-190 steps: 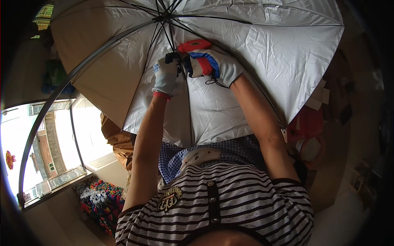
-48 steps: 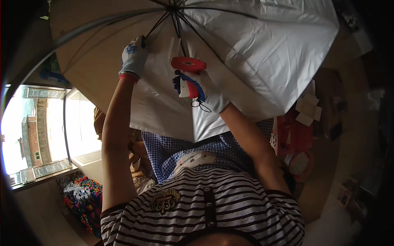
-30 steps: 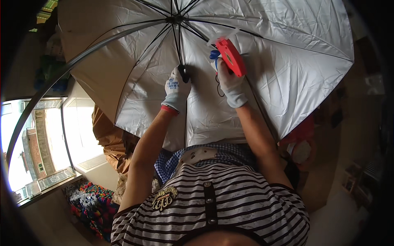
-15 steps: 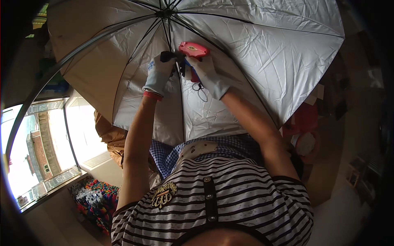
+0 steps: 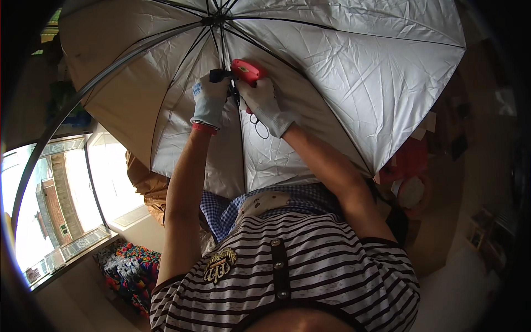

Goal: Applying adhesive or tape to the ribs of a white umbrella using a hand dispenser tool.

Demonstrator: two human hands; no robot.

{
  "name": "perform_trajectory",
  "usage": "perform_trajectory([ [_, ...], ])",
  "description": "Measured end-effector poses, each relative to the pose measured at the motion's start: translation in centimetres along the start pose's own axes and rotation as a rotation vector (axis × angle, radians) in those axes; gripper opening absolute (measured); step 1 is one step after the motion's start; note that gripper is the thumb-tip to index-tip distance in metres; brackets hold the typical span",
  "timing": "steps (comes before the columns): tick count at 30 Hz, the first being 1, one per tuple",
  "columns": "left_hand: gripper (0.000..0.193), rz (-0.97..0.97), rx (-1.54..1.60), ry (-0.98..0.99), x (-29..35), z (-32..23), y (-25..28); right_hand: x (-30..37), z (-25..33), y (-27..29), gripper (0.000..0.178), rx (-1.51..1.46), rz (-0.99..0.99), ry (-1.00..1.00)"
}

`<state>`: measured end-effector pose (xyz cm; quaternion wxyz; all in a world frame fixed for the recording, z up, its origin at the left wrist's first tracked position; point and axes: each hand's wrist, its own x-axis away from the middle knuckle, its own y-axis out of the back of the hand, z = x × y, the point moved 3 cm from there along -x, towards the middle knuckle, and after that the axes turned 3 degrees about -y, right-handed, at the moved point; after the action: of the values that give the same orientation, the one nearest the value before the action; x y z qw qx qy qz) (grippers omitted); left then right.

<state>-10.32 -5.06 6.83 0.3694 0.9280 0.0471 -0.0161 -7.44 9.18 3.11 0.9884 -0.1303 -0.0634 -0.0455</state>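
Head camera, looking steeply down: a person in a striped shirt (image 5: 326, 260) works with both gloved hands raised against the silvery underside of an open umbrella (image 5: 387, 94), whose cloth fills the upper half of the view. The thin black ribs meet at a dark hub (image 5: 215, 21) near the top edge, and a dark pole (image 5: 62, 117) sweeps from it down to the lower left (the wide lens bends straight edges). Just below the hub, the two hands nearly meet. The right hand (image 5: 261, 100) has its fingers wrapped around a red tool (image 5: 248, 72); the tool's rounded body sticks out above the glove, close beside a rib, and a thin black cord loop (image 5: 259, 126) dangles below. The left hand (image 5: 208, 104), with a red band (image 5: 204, 128) at its wrist, has its fingers bent in toward the same rib; dark shapes overlap there, so one cannot tell how tightly they close or on what. Blue checked cloth (image 5: 212, 209) lies across the person's lap. At left are a bright window (image 5: 91, 171), brown fabric (image 5: 146, 182) and a multicoloured heap (image 5: 130, 271); at right, in dimness, something red (image 5: 410, 160) shows beyond the umbrella's edge.
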Motion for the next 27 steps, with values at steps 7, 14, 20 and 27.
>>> perform_trajectory([
  [7,0.020,-0.052,0.096,0.117,0.0,1.0,-0.9,-1.6,-0.9,1.5,0.023,-0.068,0.065,0.041],
  [14,0.021,-0.057,0.192,0.124,-0.2,1.5,-0.8,-1.1,-1.0,1.2,0.022,-0.032,0.122,-0.057],
  [20,0.020,-0.065,0.107,0.090,-0.3,1.3,-0.7,-3.0,-1.8,1.9,0.028,-0.245,0.209,-0.069],
  [27,0.019,-0.090,0.093,0.038,-0.1,2.3,-0.4,-3.2,-2.5,3.1,0.033,-0.766,0.701,-0.547],
])
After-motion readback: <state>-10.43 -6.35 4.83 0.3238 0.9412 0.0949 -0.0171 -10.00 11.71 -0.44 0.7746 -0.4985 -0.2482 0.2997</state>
